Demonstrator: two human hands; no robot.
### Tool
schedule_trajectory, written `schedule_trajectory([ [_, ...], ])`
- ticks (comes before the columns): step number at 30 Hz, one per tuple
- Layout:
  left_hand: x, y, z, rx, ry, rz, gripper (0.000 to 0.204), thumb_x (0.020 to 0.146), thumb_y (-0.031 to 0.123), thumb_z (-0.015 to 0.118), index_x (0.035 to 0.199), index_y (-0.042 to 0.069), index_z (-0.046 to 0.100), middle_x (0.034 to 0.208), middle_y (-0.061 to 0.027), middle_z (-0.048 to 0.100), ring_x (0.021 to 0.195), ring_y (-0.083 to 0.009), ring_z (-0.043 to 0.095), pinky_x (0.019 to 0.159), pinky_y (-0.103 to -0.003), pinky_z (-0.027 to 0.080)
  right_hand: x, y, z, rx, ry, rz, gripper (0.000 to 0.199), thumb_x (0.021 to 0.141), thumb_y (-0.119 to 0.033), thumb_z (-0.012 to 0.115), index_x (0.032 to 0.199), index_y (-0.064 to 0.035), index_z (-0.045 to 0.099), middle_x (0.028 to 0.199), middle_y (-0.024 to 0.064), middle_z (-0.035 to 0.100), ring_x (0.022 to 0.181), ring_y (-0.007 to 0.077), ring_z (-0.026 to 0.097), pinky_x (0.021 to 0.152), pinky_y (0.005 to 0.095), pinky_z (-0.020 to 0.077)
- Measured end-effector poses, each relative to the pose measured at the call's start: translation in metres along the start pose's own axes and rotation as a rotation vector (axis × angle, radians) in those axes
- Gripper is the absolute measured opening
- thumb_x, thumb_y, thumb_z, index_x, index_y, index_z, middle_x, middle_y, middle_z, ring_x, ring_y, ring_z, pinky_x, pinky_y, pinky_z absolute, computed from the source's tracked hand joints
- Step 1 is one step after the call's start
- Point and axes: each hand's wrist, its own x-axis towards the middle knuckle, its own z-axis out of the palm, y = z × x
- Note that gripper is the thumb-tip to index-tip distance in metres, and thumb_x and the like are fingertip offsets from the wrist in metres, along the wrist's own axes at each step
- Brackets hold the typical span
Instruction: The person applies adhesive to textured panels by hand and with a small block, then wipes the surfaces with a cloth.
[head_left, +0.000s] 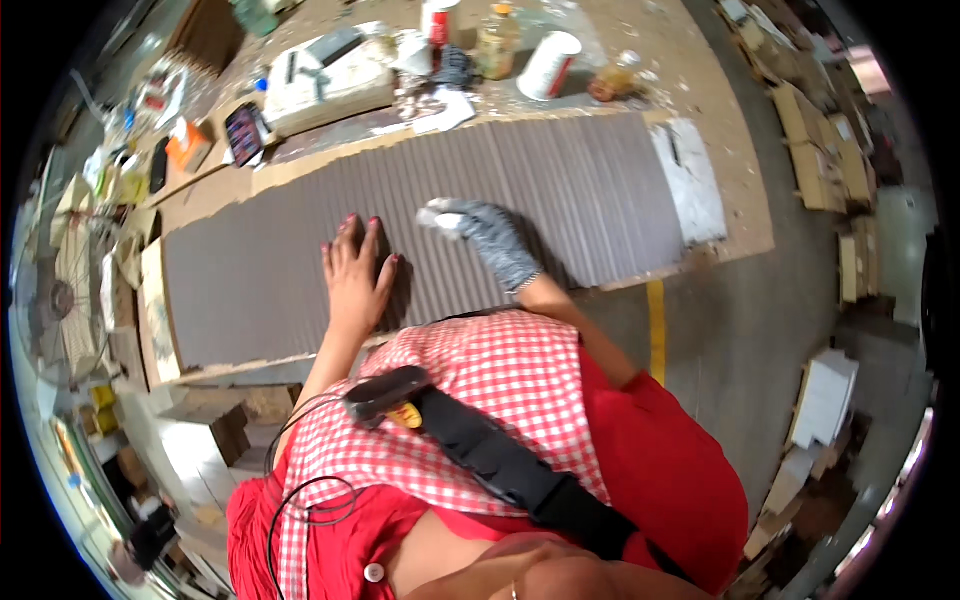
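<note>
A long dark grey-brown panel with raised ridges [590, 190] lies across the table in front of me. My left hand [355, 280], bare with painted nails, rests flat on its ridged face, fingers spread. To the right of it, my right hand [492, 242] wears a grey knit glove and reaches over the panel's middle. Its fingers are drawn together around a whitish patch at the tips; whether that is a small wad or pale glove tips is not clear.
Behind the panel stand a white tin [549, 66], a bottle with a yellow cap [497, 42] and a small jar [614, 78]. A phone [244, 135] and a stacked pale block [335, 85] are at the back left. A fan [62, 298] stands at far left.
</note>
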Motion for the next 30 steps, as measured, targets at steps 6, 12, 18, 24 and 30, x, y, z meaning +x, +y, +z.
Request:
schedule_trajectory([
  [6,0.031,0.03,-0.018,-0.247,-0.085,0.136,0.08,0.08,0.035,0.075,0.15,0.016,0.041,0.154,-0.0212,0.034,0.142,-0.0392,0.032,0.119,-0.055,0.018,0.002,0.015,0.01,-0.005,0.009,0.154,0.034,0.099,-0.025,0.059,0.128,-0.0071,0.066,0.117,0.0032,0.069,0.104,0.0151,0.065,0.088,0.0292,0.0531],
  [12,0.035,0.036,-0.008,-0.627,0.14,0.027,0.073,0.069,0.014,0.086,0.132,0.001,0.051,0.127,-0.0185,0.055,0.119,-0.0336,0.053,0.103,-0.041,0.043,0.015,0.041,0.014,-0.248,0.046,-0.116,0.025,0.099,-0.011,0.055,0.12,-0.0009,0.064,0.107,0.0077,0.07,0.096,0.0147,0.064,0.084,0.0294,0.0521],
  [18,0.034,0.024,0.007,-0.631,0.282,0.014,0.059,0.072,0.011,0.085,0.12,-0.002,0.055,0.121,-0.0167,0.054,0.111,-0.0321,0.056,0.097,-0.039,0.046,0.031,0.054,0.023,0.248,0.052,0.102,0.028,0.1,-0.014,0.057,0.125,-0.0026,0.062,0.107,0.0053,0.069,0.096,0.0116,0.062,0.087,0.0262,0.0508],
  [24,0.035,0.037,0.009,-0.654,0.237,-0.032,0.06,0.076,0.009,0.081,0.129,-0.001,0.056,0.123,-0.0166,0.051,0.115,-0.0303,0.052,0.099,-0.038,0.044,0.026,0.027,0.02,0.158,0.071,0.25,0.039,0.1,-0.02,0.06,0.135,-0.0035,0.056,0.122,0.002,0.064,0.107,0.0123,0.059,0.093,0.0289,0.0496],
  [30,0.04,0.038,-0.004,-0.726,0.287,-0.115,0.064,0.08,0.0,0.073,0.14,0.005,0.052,0.118,-0.0119,0.049,0.112,-0.0234,0.051,0.098,-0.034,0.042,0.088,-0.044,-0.048,0.214,0.026,-0.157,0.038,0.1,-0.019,0.06,0.133,-0.0027,0.053,0.124,0.0107,0.059,0.112,0.0201,0.059,0.096,0.0319,0.0508],
])
